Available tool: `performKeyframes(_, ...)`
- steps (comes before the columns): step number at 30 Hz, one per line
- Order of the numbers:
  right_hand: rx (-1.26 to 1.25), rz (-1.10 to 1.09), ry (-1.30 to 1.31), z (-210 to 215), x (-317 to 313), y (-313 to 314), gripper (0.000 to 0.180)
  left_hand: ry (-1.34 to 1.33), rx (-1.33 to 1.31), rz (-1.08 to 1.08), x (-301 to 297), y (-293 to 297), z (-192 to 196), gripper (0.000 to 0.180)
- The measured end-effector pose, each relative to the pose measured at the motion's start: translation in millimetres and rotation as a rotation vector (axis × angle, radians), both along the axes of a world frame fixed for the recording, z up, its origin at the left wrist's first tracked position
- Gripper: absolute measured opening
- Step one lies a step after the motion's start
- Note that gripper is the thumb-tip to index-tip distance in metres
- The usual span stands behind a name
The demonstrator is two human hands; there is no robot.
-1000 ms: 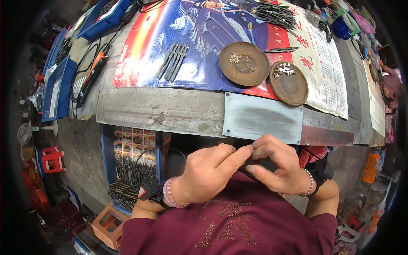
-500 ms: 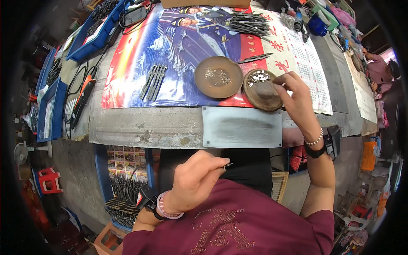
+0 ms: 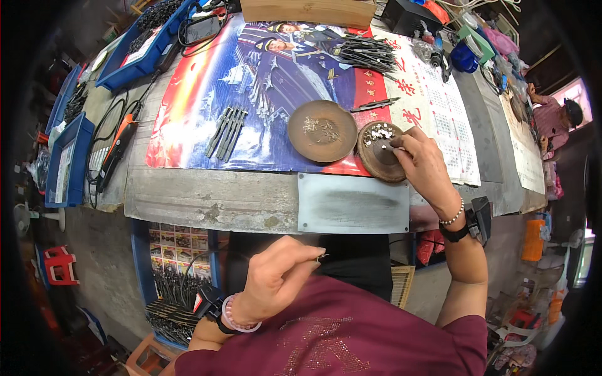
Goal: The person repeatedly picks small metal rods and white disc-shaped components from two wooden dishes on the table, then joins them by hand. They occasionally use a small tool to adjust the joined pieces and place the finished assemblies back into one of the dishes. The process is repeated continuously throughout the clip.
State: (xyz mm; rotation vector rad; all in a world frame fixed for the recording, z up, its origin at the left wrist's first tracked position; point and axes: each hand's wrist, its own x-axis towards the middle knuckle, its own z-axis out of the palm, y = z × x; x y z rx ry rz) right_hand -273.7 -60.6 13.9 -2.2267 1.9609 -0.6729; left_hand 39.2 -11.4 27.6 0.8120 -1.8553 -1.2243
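Observation:
In front of my body, off the table's near edge, my left hand (image 3: 282, 276) pinches a small metal piece (image 3: 322, 257) between thumb and forefinger; its exact kind is too small to tell. My right hand (image 3: 426, 164) reaches over a round brown dish (image 3: 384, 168), thumb and forefinger drawn together at its right side. Whatever those fingertips hold, if anything, cannot be made out. Small whitish discs (image 3: 380, 131) lie heaped in the far part of that dish, with one apart nearer my fingers. Beside it, a larger brown dish (image 3: 307, 150) contains scattered tiny metal bits (image 3: 323, 128).
A poster (image 3: 207, 75) covers much of the table. On it lie dark slim metal rods (image 3: 227, 133), a larger bundle (image 3: 370, 53) and a few loose ones (image 3: 375, 104). A grey plate (image 3: 353, 202) sits at the near edge. Blue trays (image 3: 70, 160) and an orange-black tool (image 3: 119, 150) stand left.
The right fingertips have moved from the dish's right rim inward, closer to the whitish discs. One disc now shows apart from the heap. The left hand keeps its pinch; the whole view has shifted slightly.

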Motion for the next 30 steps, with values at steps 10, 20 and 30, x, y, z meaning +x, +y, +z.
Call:
performKeyframes(10,-0.021,0.105,0.082,-6.3,3.6,-7.5,0.009,-0.002,0.028,-0.004,0.1,-0.6,0.3,0.023)
performKeyframes(20,0.021,0.243,0.103,13.9,17.6,22.6,0.018,0.021,0.08,0.026,3.8,-0.5,-0.7,0.021)
performKeyframes(30,0.039,0.166,0.011,11.5,18.3,26.3,0.017,0.221,0.464,0.038,-6.7,13.1,0.3,0.022)
